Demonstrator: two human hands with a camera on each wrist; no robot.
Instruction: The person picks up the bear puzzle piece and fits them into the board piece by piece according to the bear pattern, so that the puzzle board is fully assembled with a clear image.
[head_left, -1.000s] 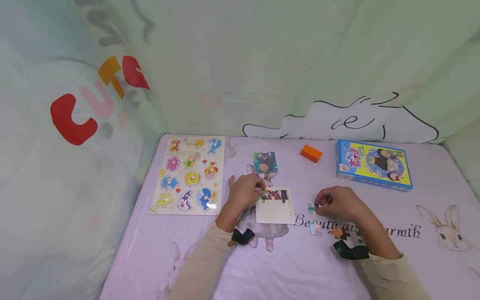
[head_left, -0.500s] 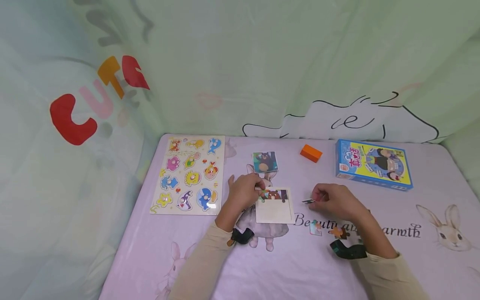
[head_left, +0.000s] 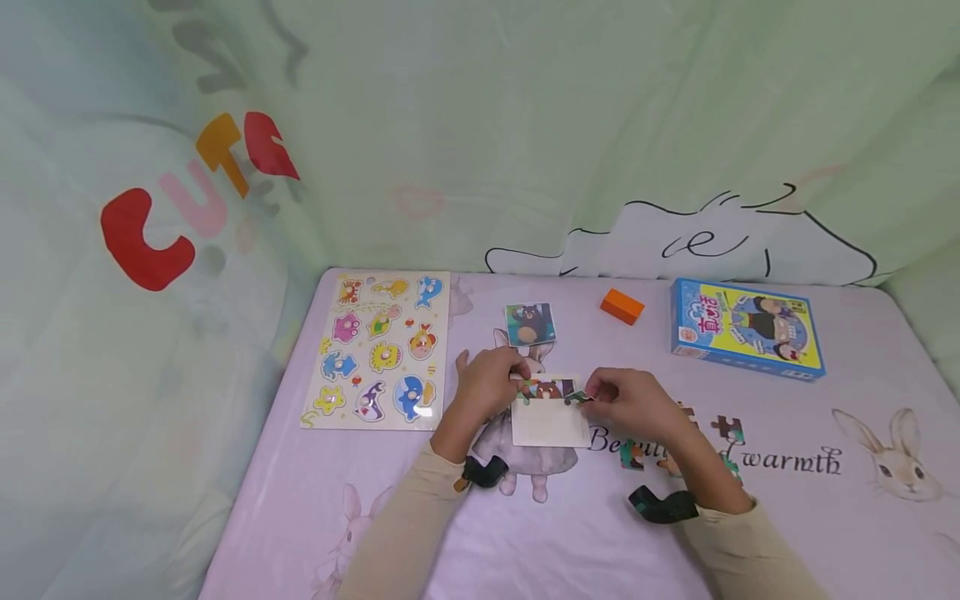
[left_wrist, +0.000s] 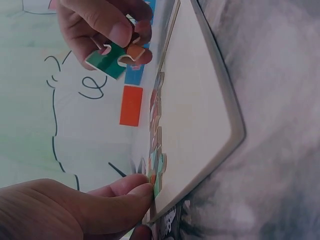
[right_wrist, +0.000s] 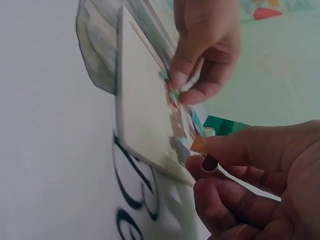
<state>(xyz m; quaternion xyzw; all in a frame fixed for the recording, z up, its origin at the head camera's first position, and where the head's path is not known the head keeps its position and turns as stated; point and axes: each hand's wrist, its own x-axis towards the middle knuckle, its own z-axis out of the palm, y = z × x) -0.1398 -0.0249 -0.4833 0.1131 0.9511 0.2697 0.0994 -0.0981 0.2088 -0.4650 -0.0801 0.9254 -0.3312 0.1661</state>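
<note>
A pale square puzzle tray [head_left: 549, 425] lies mid-table, with a row of bear-picture pieces [head_left: 547, 389] along its far edge. At its far left corner my left hand [head_left: 489, 385] pinches the edge between thumb and finger. My right hand [head_left: 633, 402] holds a jigsaw piece [left_wrist: 107, 61], green with a brown-orange part, between thumb and fingertips. That piece is tilted and, in the head view, overlaps the tray's far right corner. Several loose jigsaw pieces [head_left: 727, 427] lie to the right, some partly hidden by the right forearm.
Beyond the tray lies a small bear picture card [head_left: 530, 324]. An orange block [head_left: 622, 307] and a blue-and-yellow box [head_left: 748, 329] stand at the back right. On the left is a sea-animal peg board [head_left: 378, 350]. A curtain [head_left: 480, 150] hangs behind the table's far edge.
The right hand has lifted a jigsaw piece off the table right of the tray and carried it left to the tray's far right corner. The left hand has stayed at its corner.
</note>
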